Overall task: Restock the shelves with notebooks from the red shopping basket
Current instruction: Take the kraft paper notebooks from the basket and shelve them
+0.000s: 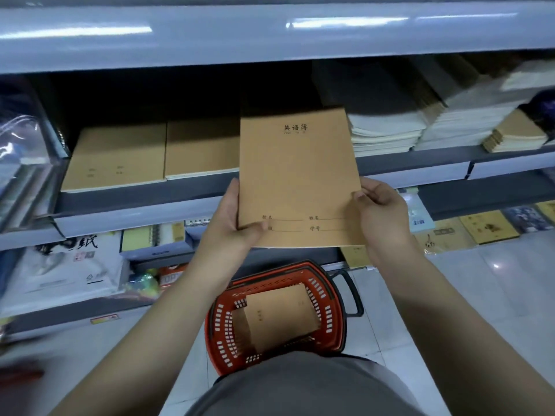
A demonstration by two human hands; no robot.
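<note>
**Notebook heading for the shelf gap**

Both hands are holding a kraft-brown notebook [298, 178] up in front of the shelf [210, 190]. The left hand [232, 223] is pinching its lower left corner, thumb on the cover; the right hand [380, 205] is gripping the lower right edge, thumb on top. The notebook is hovering over the open slot between the brown stacks [156, 154] on the left and the pale stacks [387, 130] on the right.

To land it well, I'd say: keep it level, slide it in far edge first, square it against the neighbouring brown stack and keep the title facing the same way.

The cover is reading 英语簿 at the top; the lower lines seem to include 姓名 and 学号, the rest too small to tell.

Down below, the red shopping basket [336, 298] is sitting on the floor, more brown notebooks [279, 319] inside it.
</note>
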